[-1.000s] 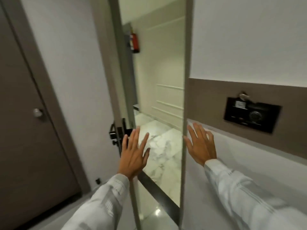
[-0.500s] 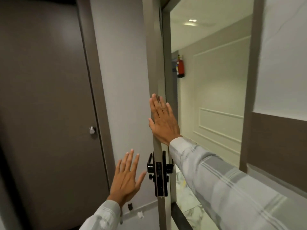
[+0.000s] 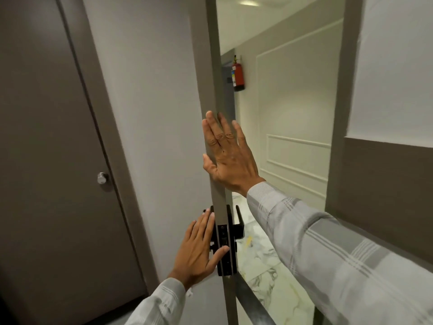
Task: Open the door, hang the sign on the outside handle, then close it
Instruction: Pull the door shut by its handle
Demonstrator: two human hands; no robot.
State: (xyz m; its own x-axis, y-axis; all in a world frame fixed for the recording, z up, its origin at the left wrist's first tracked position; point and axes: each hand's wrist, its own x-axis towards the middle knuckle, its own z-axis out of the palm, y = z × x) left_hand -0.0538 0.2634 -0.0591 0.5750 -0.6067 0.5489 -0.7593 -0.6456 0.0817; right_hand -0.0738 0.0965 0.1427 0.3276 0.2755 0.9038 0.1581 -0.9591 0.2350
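The door [image 3: 150, 118] stands partly open, its grey edge [image 3: 216, 90] facing me. My right hand [image 3: 228, 156] lies flat against that edge above the lock, fingers spread, holding nothing. My left hand [image 3: 199, 249] is open on the inner side, fingers at the black inside handle [image 3: 207, 213] and thumb across the lock plate [image 3: 223, 245]. The black outside handle [image 3: 239, 222] shows past the edge. No sign is visible on either handle or in either hand.
A brown closed door with a round silver knob [image 3: 102, 178] is on the left. Through the gap are a corridor with a marble floor [image 3: 269, 261], a panelled wall and a red fire extinguisher [image 3: 238, 76]. The door frame [image 3: 339, 113] stands at the right.
My left hand rose from beside the door to the inside handle and lock. My right hand has gone from the right-hand frame to the door's edge and stays there. The view shifted closer.
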